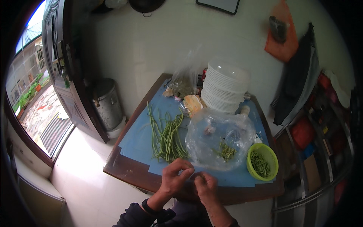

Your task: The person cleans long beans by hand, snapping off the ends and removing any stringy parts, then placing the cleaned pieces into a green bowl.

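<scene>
My left hand [175,173] is just above the table's front edge, thumb against curled fingers; whether anything is pinched there is too unclear to tell. Close by on its right, my right hand [206,185] is curled, somewhat blurred, with a bit of green bean [202,178] showing between its fingers. Beyond the left hand lies a loose bunch of long green beans [170,139]. A clear plastic bag [195,144] is spread out beside them, with a small heap of green trimmings [227,151] on it. Short bean pieces [259,164] partly fill a lime-green plastic basket [272,170] at the right.
Stacked white plastic baskets [222,88] stand at the table's back, beside a yellow packet [193,104] and a plastic bag of dark greens [184,85]. A lidded metal bin [107,105] is near the open door [71,85]. Shelving [312,170] stands close on the right.
</scene>
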`<state>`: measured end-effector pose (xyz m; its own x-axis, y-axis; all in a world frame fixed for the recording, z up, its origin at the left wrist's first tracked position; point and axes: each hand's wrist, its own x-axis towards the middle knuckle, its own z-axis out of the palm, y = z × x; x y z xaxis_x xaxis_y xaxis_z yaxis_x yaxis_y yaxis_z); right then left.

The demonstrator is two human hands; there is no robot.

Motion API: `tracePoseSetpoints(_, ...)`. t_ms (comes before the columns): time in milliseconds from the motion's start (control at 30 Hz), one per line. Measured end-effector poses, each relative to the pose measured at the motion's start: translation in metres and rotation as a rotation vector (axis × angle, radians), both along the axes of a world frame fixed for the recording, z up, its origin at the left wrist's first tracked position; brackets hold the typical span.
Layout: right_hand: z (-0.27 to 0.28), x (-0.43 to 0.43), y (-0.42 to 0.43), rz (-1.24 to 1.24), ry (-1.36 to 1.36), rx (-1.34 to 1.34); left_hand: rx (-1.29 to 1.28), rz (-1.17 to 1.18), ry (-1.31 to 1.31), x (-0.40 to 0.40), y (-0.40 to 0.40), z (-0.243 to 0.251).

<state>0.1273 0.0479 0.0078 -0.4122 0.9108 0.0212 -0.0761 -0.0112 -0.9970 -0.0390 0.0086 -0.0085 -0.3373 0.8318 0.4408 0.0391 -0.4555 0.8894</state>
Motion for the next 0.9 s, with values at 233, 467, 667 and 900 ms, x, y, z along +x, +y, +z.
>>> tracePoseSetpoints(233, 0.050, 0.007, -0.002, -0.105, -0.205, 0.366, -0.030, 0.082, 0.218, 0.006, -0.006, 0.007)
tracePoseSetpoints(467, 0.060, 0.018, 0.009, 0.012, -0.344, 0.566, 0.104, 0.145, 0.401, 0.014, -0.004, 0.006)
tracePoseSetpoints(667, 0.081, 0.064, 0.018, -0.260, -0.519, 0.743, 0.210, -0.043, 0.501, 0.019, -0.009, 0.012)
tracePoseSetpoints(900, 0.111, 0.186, 0.106, -0.554, -0.983, 0.737, 0.228, -0.078, 0.497, 0.026, -0.007, 0.010)
